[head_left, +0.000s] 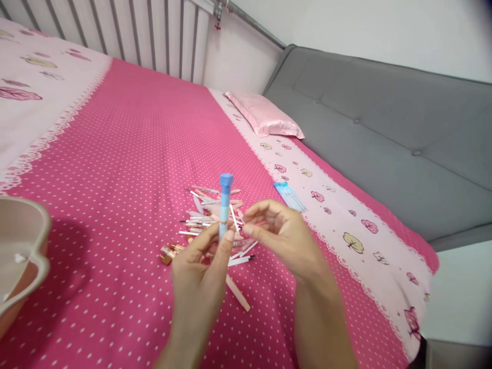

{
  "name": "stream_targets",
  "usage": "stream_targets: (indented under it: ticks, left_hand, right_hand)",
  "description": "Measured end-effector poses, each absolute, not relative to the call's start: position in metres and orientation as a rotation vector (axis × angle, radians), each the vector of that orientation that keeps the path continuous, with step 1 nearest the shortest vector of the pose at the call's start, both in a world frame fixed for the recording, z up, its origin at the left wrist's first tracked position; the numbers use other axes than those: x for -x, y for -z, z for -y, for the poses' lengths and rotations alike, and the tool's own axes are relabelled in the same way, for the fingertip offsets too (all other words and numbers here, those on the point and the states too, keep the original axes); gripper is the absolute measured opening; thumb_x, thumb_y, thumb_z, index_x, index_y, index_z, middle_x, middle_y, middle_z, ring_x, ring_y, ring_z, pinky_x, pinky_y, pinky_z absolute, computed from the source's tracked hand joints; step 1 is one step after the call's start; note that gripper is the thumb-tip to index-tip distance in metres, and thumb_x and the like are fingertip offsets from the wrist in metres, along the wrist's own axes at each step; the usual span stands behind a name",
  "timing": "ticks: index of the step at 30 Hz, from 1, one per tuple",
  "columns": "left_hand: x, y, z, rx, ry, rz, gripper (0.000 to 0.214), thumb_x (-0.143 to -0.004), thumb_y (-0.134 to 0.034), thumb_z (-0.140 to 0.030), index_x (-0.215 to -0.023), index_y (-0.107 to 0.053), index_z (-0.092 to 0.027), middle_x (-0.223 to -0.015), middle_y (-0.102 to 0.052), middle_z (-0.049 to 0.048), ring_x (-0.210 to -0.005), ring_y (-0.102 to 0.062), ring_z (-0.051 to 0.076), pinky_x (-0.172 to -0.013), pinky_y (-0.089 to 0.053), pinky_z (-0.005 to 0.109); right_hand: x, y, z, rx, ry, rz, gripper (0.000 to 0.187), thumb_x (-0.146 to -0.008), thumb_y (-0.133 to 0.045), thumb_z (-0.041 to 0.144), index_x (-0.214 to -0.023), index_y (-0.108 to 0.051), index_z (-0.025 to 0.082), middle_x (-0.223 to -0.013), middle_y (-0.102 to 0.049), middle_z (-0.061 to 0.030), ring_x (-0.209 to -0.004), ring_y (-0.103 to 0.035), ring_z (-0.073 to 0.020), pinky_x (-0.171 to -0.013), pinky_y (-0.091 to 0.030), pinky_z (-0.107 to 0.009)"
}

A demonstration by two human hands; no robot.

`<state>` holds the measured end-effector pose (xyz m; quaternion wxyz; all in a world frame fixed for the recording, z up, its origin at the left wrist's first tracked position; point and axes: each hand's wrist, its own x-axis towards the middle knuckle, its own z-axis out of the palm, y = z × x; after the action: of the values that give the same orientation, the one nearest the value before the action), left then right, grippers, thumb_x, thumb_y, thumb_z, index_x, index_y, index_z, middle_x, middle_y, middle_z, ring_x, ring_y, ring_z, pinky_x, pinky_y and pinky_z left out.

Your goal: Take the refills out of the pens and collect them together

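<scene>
My left hand [202, 269] is closed round a light blue pen [225, 205] with a blue cap, held upright above the bed. My right hand [279, 233] is beside it with fingers curled in a pinch near a thin white refill [234, 218] that leans against the pen; whether it grips the refill is unclear. Below both hands lies a loose pile of pens and refills [209, 215] on the pink dotted bedsheet [126, 169].
A bundle of blue pens [289, 196] lies to the right on the sheet's pale border. A pink pillow [263, 115] sits at the grey padded headboard [384, 133]. A beige container [19, 251] stands at the left edge. A radiator [126, 31] lines the far wall.
</scene>
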<state>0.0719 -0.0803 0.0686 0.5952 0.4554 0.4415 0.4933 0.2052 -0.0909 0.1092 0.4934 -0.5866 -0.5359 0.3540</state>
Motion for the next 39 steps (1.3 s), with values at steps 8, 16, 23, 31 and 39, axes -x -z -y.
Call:
stream_targets:
  ticks: [8,16,23,31,39]
  left_hand:
    - [-0.067,-0.063,0.075,-0.945,-1.278,-1.030,0.031,-0.074,-0.067,-0.036,-0.102,-0.069,-0.024,-0.098,-0.070,0.0021,-0.101,-0.062,0.022,-0.089,-0.051,0.033]
    - [-0.069,-0.065,0.075,-0.837,-1.284,-1.018,0.043,-0.071,-0.070,-0.039,-0.112,-0.064,-0.025,-0.100,-0.067,0.0038,-0.085,-0.065,0.020,-0.073,-0.055,0.033]
    - [-0.071,-0.066,0.073,-0.858,-1.293,-1.025,0.048,-0.068,-0.071,-0.037,-0.114,-0.060,-0.025,-0.107,-0.063,0.0043,-0.086,-0.061,0.016,-0.068,-0.053,0.024]
    - [-0.071,-0.059,0.073,-0.916,-1.179,-1.022,0.040,-0.069,-0.070,-0.042,-0.102,-0.062,-0.021,-0.081,-0.060,0.0013,-0.068,-0.057,0.014,-0.061,-0.048,0.025]
    - [-0.073,-0.061,0.075,-0.902,-1.175,-1.028,0.033,-0.069,-0.070,-0.041,-0.094,-0.063,-0.021,-0.074,-0.057,-0.0010,-0.067,-0.054,0.013,-0.064,-0.046,0.026]
  right_hand:
    - [-0.174,-0.092,0.083,1.392,-1.123,1.401,0.018,-0.075,-0.068,0.030,-0.086,-0.061,0.018,-0.076,-0.063,0.0002,-0.070,-0.062,-0.0130,-0.064,-0.051,-0.026]
    - [-0.175,-0.091,0.079,1.362,-1.046,1.377,0.018,-0.074,-0.069,0.031,-0.082,-0.060,0.017,-0.075,-0.061,0.0007,-0.067,-0.058,-0.0106,-0.064,-0.049,-0.024]
    - [-0.193,-0.091,0.075,1.430,-0.888,1.298,0.019,-0.070,-0.071,0.028,-0.081,-0.060,0.017,-0.077,-0.063,-0.0001,-0.069,-0.058,-0.0114,-0.067,-0.047,-0.025]
    - [-0.252,-0.075,0.061,1.621,-0.478,1.096,0.022,-0.067,-0.068,0.029,-0.082,-0.060,0.015,-0.075,-0.064,-0.0022,-0.068,-0.059,-0.0133,-0.070,-0.047,-0.028]
    - [-0.301,-0.044,0.056,2.059,0.120,0.829,0.019,-0.071,-0.058,0.025,-0.087,-0.064,0.016,-0.080,-0.069,-0.0052,-0.072,-0.062,-0.0175,-0.073,-0.045,-0.029]
